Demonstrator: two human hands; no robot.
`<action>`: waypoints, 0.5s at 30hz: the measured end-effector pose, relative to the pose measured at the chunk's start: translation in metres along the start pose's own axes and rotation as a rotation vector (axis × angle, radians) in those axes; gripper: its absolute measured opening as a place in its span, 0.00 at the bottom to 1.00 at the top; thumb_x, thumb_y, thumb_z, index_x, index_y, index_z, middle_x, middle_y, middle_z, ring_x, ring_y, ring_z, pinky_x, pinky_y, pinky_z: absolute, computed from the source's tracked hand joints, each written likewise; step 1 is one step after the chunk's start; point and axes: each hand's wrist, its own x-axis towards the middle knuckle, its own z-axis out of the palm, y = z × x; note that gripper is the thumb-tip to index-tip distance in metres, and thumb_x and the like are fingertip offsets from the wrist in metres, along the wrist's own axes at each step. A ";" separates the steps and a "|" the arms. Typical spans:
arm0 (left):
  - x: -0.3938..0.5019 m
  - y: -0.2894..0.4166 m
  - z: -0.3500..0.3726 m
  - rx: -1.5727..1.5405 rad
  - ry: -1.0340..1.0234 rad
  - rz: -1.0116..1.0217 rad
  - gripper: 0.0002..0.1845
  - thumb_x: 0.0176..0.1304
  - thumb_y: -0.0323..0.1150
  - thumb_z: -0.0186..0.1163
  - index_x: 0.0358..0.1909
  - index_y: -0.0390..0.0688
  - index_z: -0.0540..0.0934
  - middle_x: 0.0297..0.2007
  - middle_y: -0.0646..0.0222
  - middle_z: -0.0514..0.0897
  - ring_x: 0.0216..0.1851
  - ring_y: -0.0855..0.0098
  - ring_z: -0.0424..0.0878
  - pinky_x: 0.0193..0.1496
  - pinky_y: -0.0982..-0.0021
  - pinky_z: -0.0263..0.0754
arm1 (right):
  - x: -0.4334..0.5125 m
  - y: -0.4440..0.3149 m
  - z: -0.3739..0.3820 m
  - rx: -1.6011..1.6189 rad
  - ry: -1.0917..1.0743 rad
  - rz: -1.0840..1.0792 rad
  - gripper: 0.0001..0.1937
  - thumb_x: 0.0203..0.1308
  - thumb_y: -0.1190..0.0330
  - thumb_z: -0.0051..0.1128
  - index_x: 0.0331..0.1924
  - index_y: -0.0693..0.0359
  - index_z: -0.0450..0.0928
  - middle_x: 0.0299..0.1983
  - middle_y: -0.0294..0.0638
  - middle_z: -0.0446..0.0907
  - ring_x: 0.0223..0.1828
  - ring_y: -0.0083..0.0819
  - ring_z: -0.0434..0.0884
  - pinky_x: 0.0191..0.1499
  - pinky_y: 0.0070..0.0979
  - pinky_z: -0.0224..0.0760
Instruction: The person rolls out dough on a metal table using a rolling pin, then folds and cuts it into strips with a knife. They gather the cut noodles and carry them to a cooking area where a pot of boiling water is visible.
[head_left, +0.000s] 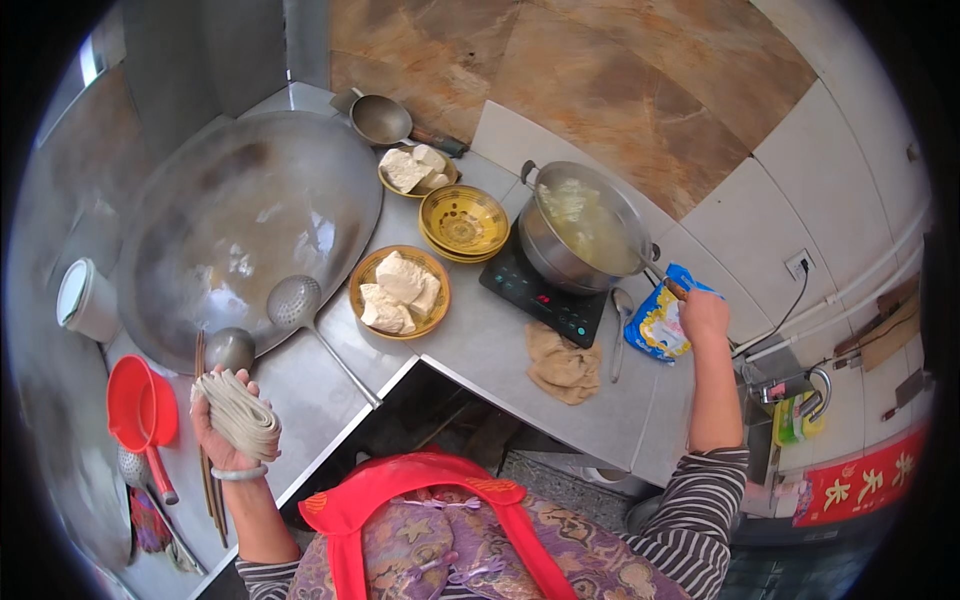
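Observation:
My left hand (225, 431), palm up, holds a folded bundle of pale greyish noodles (240, 416) above the counter, beside a metal ladle (230, 349). With my right hand (703, 319) I grip the wooden handle of a utensil (660, 274) that reaches into a steel pot (559, 259); its far end is hidden. Cloudy liquid and pale pieces fill the pot, which stands on a black induction cooker (544, 300) with lit marks. A blue packet (660, 326) lies beneath my right hand, next to a metal spoon (620, 337).
A large wok (247, 225) is set in the counter, with a skimmer (295, 302) across its rim. Two bowls (360, 322) (386, 184) hold white blocks, beside stacked yellow bowls (465, 221). A brown cloth (562, 367) lies near the edge. Chopsticks (206, 465) and a red dipper (142, 405) are left.

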 end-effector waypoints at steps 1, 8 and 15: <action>0.000 0.000 0.000 0.002 -0.003 0.005 0.25 0.63 0.47 0.48 0.59 0.45 0.68 0.49 0.50 0.77 0.45 0.53 0.80 0.45 0.46 0.77 | 0.003 -0.001 -0.001 -0.018 0.003 -0.050 0.10 0.52 0.64 0.53 0.33 0.62 0.80 0.35 0.50 0.81 0.38 0.48 0.80 0.40 0.41 0.74; -0.001 0.003 -0.003 -0.084 0.069 0.024 0.25 0.62 0.48 0.51 0.57 0.45 0.70 0.49 0.49 0.76 0.45 0.52 0.79 0.44 0.43 0.76 | 0.023 0.017 -0.023 0.064 0.038 -0.187 0.10 0.43 0.67 0.59 0.29 0.65 0.79 0.31 0.54 0.80 0.35 0.52 0.80 0.39 0.43 0.73; 0.002 0.000 -0.008 -0.064 0.134 0.035 0.25 0.60 0.47 0.53 0.56 0.45 0.70 0.47 0.49 0.77 0.43 0.53 0.79 0.43 0.43 0.77 | 0.031 0.035 -0.047 0.419 -0.396 -0.049 0.15 0.47 0.64 0.59 0.20 0.72 0.73 0.12 0.47 0.72 0.11 0.37 0.74 0.16 0.34 0.65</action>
